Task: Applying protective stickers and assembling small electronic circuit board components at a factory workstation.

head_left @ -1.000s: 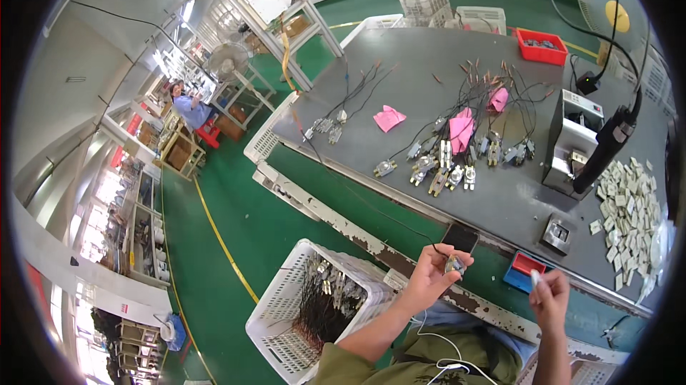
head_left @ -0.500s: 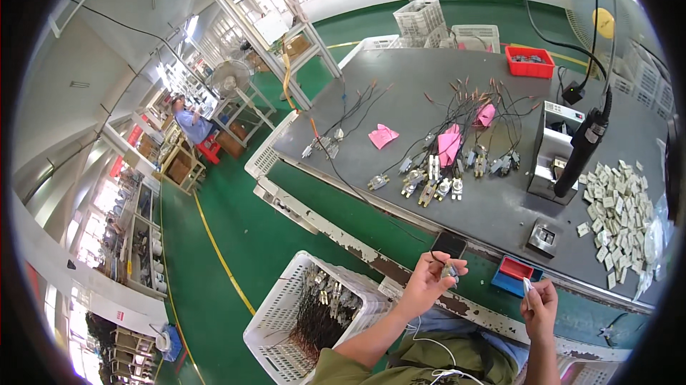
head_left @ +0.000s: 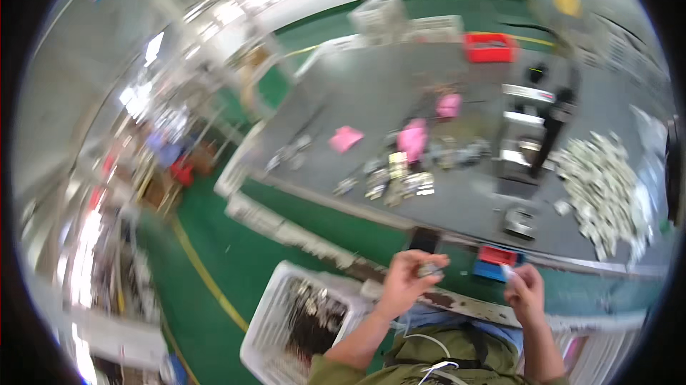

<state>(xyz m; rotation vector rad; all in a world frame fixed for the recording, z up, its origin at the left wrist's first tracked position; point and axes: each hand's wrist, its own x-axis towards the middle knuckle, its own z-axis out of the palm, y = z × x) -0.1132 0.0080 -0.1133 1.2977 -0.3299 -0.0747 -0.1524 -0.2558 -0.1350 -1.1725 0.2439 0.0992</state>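
Observation:
The picture is smeared by motion. My left hand (head_left: 407, 286) is over the table's front edge, its fingers closed on a small greyish metal connector (head_left: 429, 269). To the right, my right hand (head_left: 527, 293) pinches a small white piece (head_left: 508, 273). Between and just beyond the hands sits a blue tray with a red box (head_left: 498, 255) in it. A dark phone-like slab (head_left: 425, 239) lies beyond my left hand. Past the tray stands a small square metal fixture (head_left: 519, 223).
A heap of white pieces (head_left: 600, 188) covers the table's right side, near a metal press-like device (head_left: 520, 145). Wired connectors (head_left: 398, 179) and pink scraps (head_left: 346, 139) lie mid-table. A red bin (head_left: 490, 47) stands at the back. A white crate (head_left: 261, 335) with wired parts is at lower left.
The whole view has swung, so the table and its contents shift leftward in the picture. Both hands keep their holds; the right hand's white piece now appears closer to the tray.

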